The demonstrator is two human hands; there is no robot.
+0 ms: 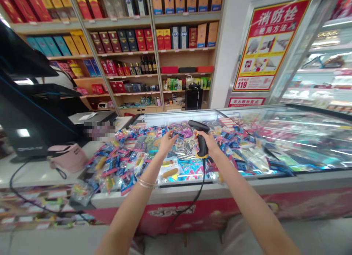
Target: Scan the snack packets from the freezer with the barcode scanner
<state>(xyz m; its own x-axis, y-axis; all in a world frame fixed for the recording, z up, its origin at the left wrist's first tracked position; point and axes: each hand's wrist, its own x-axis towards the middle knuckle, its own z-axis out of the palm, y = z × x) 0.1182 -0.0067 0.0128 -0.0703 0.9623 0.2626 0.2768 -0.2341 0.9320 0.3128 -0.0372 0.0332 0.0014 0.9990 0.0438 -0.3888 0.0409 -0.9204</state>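
My right hand (207, 138) grips a black and yellow handheld barcode scanner (202, 147), its head pointing left and its cable hanging down over the counter front. Left of it, my left hand (166, 140) pinches the edge of a small dark-blue packet (180, 136) with a pale label that looks like a barcode. The packet is partly lost among the others behind it. Beneath both hands, many blue and pink snack packets (111, 165) lie heaped on the glass top of a chest freezer (228, 185).
At the left stand a dark checkout screen (35, 112) and a pink pouch (67, 156) on a white counter. Shelves of boxed goods (134, 40) line the back wall. A red fire-hydrant sign (271, 46) hangs right of them. The freezer's glass continues rightward.
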